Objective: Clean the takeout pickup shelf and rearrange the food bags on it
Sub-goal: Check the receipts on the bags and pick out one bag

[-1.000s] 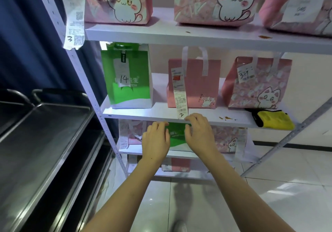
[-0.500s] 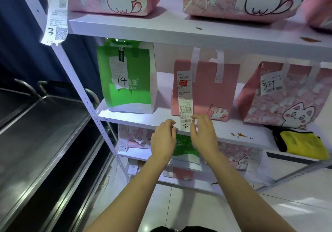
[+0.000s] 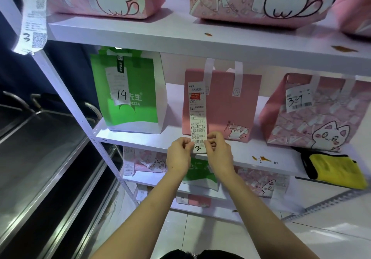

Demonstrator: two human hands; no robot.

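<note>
On the middle board of the white shelf (image 3: 144, 138) stand a green bag (image 3: 130, 106) marked 14, a plain pink bag (image 3: 224, 106) and a pink cat bag (image 3: 313, 118) marked 324. A long receipt (image 3: 197, 116) marked 2 hangs down the plain pink bag's front. My left hand (image 3: 178, 156) and my right hand (image 3: 218, 152) each pinch the receipt's lower end from either side. A yellow cloth (image 3: 337, 170) lies at the board's right end. Brown stains (image 3: 263, 158) dot the board near it.
More pink cat bags (image 3: 259, 0) sit on the top board, which bears brown spots (image 3: 343, 48). A receipt (image 3: 34, 18) marked 3 hangs at the top left. Lower boards hold another green bag (image 3: 200, 174) and pink bags. A steel cart (image 3: 40, 158) stands to the left.
Both hands rose from the green bag on the lower board to the middle board's edge and took hold of the receipt's lower end. The view moved closer to the shelf.
</note>
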